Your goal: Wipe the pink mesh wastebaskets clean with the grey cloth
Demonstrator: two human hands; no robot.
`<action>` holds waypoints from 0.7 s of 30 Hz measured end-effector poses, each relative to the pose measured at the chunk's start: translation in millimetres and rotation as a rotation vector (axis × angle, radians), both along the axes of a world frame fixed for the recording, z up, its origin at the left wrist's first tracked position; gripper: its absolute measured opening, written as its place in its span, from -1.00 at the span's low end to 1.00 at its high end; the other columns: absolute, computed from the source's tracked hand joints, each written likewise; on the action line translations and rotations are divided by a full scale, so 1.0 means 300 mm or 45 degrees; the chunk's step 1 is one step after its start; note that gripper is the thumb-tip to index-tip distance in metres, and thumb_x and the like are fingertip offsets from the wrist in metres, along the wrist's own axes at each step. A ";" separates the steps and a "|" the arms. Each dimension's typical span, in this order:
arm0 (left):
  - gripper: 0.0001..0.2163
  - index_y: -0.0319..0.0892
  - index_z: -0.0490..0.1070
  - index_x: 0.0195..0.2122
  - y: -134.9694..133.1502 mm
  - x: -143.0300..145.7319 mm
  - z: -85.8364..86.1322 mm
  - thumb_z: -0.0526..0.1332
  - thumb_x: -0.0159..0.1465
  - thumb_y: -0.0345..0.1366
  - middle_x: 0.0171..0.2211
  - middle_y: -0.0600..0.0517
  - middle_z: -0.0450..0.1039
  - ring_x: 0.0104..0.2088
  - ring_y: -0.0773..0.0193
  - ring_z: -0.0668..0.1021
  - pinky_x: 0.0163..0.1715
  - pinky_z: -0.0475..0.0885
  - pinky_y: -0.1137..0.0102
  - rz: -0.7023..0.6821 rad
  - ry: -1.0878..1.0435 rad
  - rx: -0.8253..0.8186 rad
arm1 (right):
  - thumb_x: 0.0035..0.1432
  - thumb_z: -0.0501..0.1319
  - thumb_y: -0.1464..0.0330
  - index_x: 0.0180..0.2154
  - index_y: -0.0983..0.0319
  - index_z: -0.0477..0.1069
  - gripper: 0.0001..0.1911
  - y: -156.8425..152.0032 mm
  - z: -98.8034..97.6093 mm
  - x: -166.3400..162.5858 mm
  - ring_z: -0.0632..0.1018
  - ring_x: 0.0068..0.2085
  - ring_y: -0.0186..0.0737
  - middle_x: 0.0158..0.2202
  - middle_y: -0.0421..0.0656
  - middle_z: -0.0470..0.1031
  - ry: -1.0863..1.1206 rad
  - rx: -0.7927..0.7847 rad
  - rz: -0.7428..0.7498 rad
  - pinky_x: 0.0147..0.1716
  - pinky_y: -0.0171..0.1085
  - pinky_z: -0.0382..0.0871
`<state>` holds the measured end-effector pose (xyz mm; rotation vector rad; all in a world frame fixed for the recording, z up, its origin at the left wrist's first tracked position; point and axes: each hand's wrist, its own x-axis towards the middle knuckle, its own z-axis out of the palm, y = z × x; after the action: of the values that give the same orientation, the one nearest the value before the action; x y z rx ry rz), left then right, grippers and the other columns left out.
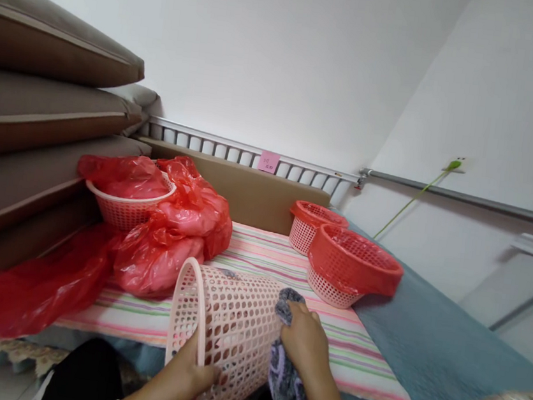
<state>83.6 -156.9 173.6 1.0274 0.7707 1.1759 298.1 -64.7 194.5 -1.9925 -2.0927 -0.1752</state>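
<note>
A light pink perforated plastic basket (244, 313) lies tilted on its side in front of me, its mouth facing left. My left hand (193, 371) is closed on its rim, with the thumb outside and the fingers inside. My right hand (303, 339) is closed on a grey-purple cloth (284, 382) and presses it against the basket's base. Part of the cloth hangs below that hand.
Red plastic bags (187, 217) and a pink basket (125, 208) sit at left by stacked cushions (51, 105). Two bag-lined baskets, a nearer one (333, 291) and a farther one (302, 233), stand at right on the striped cloth (261, 244). A green cord (411, 200) hangs by the wall.
</note>
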 end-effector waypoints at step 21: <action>-0.39 -0.20 0.22 0.10 -0.028 0.023 -0.067 0.21 -0.06 -0.46 0.04 -0.10 0.41 0.08 -0.01 0.38 0.16 0.13 0.15 0.035 0.131 0.022 | -0.10 0.05 0.52 0.04 0.26 0.34 -0.41 -0.152 0.084 -0.210 0.32 0.04 -0.09 0.04 -0.12 0.39 0.212 -0.006 0.401 0.07 -0.21 0.10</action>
<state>90.4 -165.3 153.5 1.1015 0.8593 1.1614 235.1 -110.3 219.6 -1.5900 -2.2586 0.0511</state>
